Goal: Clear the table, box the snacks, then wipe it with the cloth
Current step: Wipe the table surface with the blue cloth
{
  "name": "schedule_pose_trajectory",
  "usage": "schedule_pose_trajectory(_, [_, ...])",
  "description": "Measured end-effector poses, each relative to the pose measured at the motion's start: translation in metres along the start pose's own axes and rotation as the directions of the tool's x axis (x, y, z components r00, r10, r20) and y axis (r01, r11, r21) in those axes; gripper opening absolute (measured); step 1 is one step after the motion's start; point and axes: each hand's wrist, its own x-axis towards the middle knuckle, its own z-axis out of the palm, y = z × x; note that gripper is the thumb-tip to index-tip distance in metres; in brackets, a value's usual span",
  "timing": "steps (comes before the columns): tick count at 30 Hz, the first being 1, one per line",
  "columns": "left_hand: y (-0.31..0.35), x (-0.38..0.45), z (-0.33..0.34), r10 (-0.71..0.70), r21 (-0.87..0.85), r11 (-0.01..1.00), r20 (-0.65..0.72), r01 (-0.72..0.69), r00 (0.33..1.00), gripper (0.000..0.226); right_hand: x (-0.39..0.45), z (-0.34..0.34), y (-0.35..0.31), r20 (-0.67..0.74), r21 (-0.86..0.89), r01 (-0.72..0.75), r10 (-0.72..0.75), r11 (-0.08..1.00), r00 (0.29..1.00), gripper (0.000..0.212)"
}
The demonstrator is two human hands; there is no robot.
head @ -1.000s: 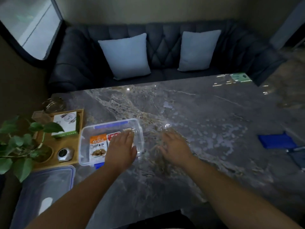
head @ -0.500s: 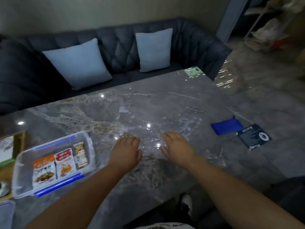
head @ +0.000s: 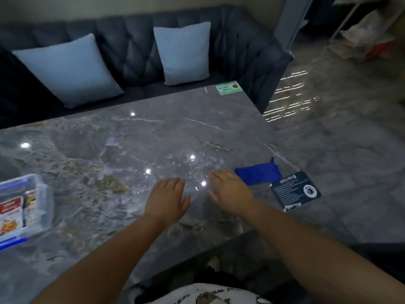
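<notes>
both hands empty, fingers loosely spread: left hand, right hand beside blue cloth. risk: grabbing cloth may knock dark card off table edge.

Open marble ahead of you, clutter only at the table's edges.

Your left hand and right hand hover empty over bare table; the far half lies free. The blue cloth and a dark card crowd the right edge, the snack box the left edge, a green card the far right corner.
</notes>
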Motion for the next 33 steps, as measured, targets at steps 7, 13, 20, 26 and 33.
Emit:
schedule_pose_trajectory(7, [0.048, 0.026, 0.024, 0.049, -0.015, 0.999, 0.021, -0.049, 0.999, 0.057, -0.014, 0.005, 0.075, 0.059, 0.026, -0.076, 0.074, 0.997, 0.996, 0.052])
schedule_pose_trajectory(13, [0.081, 0.052, 0.074, 0.091, -0.082, 0.993, 0.131, -0.081, 0.987, 0.064, -0.023, 0.015, 0.142, 0.158, -0.009, -0.135, 0.135, 0.991, 0.978, 0.066])
schedule_pose_trajectory(20, [0.1, 0.062, 0.126, 0.095, -0.021, 0.996, 0.213, -0.092, 0.972, 0.07, -0.013, 0.04, 0.188, 0.345, -0.098, -0.027, 0.059, 0.995, 0.937, 0.09])
schedule_pose_trajectory(26, [0.098, 0.059, 0.141, 0.098, -0.046, 0.995, 0.189, -0.091, 0.977, 0.068, 0.001, 0.058, 0.201, 0.382, -0.142, 0.134, -0.071, 0.981, 0.921, 0.087])
schedule_pose_trajectory(33, [0.097, 0.058, 0.143, 0.083, -0.027, 0.996, 0.183, -0.08, 0.98, 0.068, -0.003, 0.069, 0.199, 0.409, -0.15, 0.089, -0.02, 0.985, 0.912, 0.091])
